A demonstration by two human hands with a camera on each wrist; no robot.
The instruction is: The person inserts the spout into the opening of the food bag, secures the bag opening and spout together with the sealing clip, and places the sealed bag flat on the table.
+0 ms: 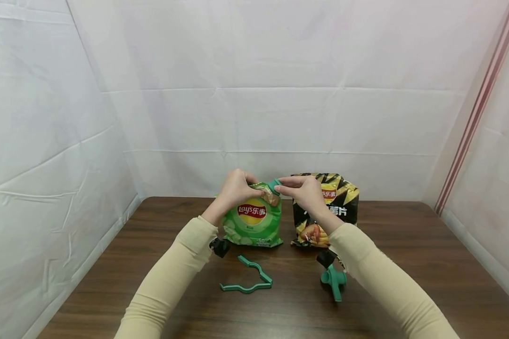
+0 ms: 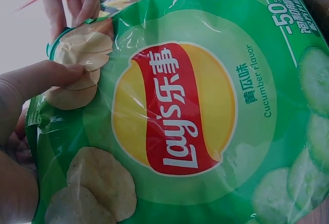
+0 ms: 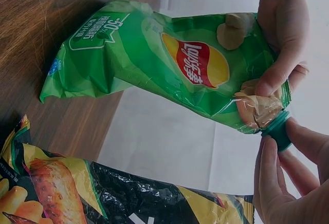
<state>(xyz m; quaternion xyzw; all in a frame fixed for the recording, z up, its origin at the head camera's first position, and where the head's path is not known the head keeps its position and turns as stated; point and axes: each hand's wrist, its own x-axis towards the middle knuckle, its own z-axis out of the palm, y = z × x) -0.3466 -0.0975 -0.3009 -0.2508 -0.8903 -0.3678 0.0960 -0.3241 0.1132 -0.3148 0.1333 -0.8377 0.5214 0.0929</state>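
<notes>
A green Lay's cucumber-flavor chip bag (image 1: pixel 254 229) stands upright near the table's back edge. My left hand (image 1: pixel 236 189) pinches its upper edge, with the thumb (image 2: pixel 49 76) pressed on the printed chips at the front. A small teal round cap-like piece (image 3: pixel 277 131) sits at the bag's top right corner. My right hand (image 1: pixel 305 193) holds that piece between thumb and fingers, as the right wrist view shows. Whether the bag's corner goes inside the piece, I cannot tell.
A black and yellow Lay's bag (image 1: pixel 348 207) stands just right of the green one, partly behind my right hand. In front lie an unfolded teal bag clip (image 1: pixel 248 288) and, at right beside my forearm, a teal piece with a round spout and a bar (image 1: pixel 334 280).
</notes>
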